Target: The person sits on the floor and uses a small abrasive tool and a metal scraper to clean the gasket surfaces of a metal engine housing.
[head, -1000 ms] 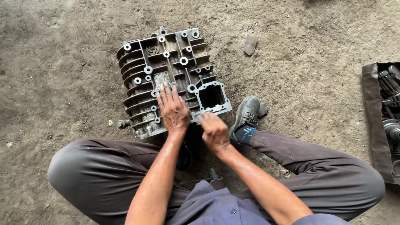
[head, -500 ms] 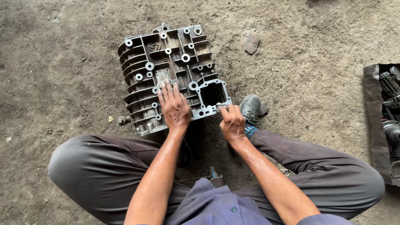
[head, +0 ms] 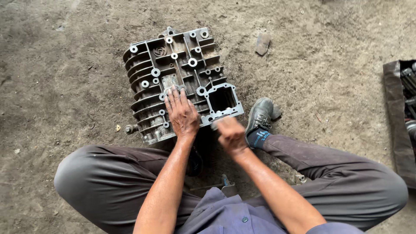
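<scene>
Left hand [head: 182,115] lies flat, fingers spread and gripping nothing, pressed on the near middle of the ribbed aluminium engine casing [head: 180,73], which sits on the dirt floor [head: 65,86] just ahead of the knees, long axis running away and slightly left. Right hand [head: 230,135] is blurred at the casing's near right corner, below the square opening [head: 222,99]; fingers look curled, but whether they hold anything I cannot tell. The black shoe [head: 260,117] sits just right of it.
</scene>
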